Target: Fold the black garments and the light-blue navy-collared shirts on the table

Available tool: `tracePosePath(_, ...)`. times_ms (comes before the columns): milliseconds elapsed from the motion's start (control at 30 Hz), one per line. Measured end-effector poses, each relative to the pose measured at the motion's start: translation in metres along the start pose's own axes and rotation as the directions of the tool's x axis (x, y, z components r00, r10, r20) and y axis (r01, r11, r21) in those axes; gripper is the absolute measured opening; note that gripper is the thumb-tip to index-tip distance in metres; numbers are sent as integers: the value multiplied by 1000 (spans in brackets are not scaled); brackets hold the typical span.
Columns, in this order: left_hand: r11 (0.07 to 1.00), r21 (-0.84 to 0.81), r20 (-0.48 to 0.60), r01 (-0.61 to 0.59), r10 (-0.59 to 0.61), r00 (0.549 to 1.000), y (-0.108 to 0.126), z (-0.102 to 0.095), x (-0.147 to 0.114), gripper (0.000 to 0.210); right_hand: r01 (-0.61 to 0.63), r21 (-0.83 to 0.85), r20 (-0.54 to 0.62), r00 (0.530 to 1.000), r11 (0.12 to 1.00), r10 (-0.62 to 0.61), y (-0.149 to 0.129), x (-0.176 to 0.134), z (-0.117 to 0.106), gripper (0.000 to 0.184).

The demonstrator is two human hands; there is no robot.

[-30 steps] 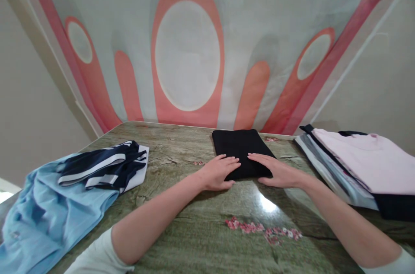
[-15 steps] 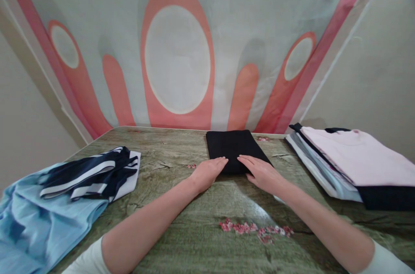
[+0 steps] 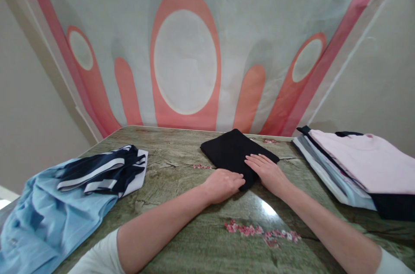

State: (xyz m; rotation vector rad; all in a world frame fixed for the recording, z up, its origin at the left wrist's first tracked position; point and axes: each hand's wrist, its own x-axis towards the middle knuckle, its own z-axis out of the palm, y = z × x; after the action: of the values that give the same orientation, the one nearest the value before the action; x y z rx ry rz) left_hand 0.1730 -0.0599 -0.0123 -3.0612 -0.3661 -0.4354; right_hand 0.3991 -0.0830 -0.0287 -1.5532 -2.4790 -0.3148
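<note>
A folded black garment lies turned cornerwise on the table, toward the far side. My left hand is at its near left edge, fingers bent and closed over the near corner; the thumb is hidden. Flat on the right part of the cloth rests my right hand, its fingers stretched out together. Both forearms reach in from the lower corners in white sleeves.
Wood-patterned table with printed pink blossoms. At left, a rumpled light blue garment lies under a navy and white striped one. On the right stands a pile of folded clothes, a pale pink shirt on top. A patterned wall rises behind.
The black garment has turned from nearly square to cornerwise. My left hand has shifted to the right and nearer, onto its near corner. The view has swung slightly left.
</note>
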Motion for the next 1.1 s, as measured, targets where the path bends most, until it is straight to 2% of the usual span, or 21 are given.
tracePosePath(100, 999, -47, -4, 22, -22, 1000, -5, -1, -1, 37, -13, 5, 0, 1000, 1000, 13, 4, 0, 4, 62)
tracePosePath(200, 984, -18, -33, 176, -176, 984, -19, -3, -3, 46, -26, 6, 17, 1000, 1000, 26, 14, -3, 4, 70)
tracePosePath(300, 923, 65, -65, 380, -376, 924, -42, -2, -10, 48, -68, -25, 34, 997, 997, 69, 25, -7, -4, 73)
tracePosePath(433, 805, 81, -130, 588, -576, 807, -73, 5, -22, 46, -102, -29, 19, 995, 994, 103, 17, -4, -17, 55)
tracePosePath(500, 777, 59, -141, 627, -616, 775, -83, 8, -26, 44, -159, 14, -18, 987, 987, 159, 4, -1, -17, 47)
tracePosePath(567, 785, 27, -129, 618, -611, 781, -89, 10, -27, 43, -226, 49, -26, 973, 973, 228, -11, 2, -11, 47)
tracePosePath(633, 805, 7, -122, 593, -588, 799, -89, 9, -27, 43, -253, 46, 16, 968, 966, 252, -18, 2, -2, 54)
tracePosePath(767, 809, 54, -118, 586, -577, 808, -75, 2, -20, 38, -243, 9, 77, 967, 970, 242, -2, -3, 14, 52)
tracePosePath(900, 761, 142, -4, 634, -640, 769, -37, -10, -8, 37, -297, 35, 27, 955, 954, 296, 47, -11, 27, 49)
tracePosePath(967, 743, 170, 77, 647, -664, 743, -10, -18, -3, 45, -360, 74, -46, 930, 930, 364, 76, -17, 35, 50)
tracePosePath(1100, 812, 122, 196, 571, -584, 788, 44, -38, 2, 54, -490, 241, -137, 837, 838, 529, 118, -30, 48, 46)
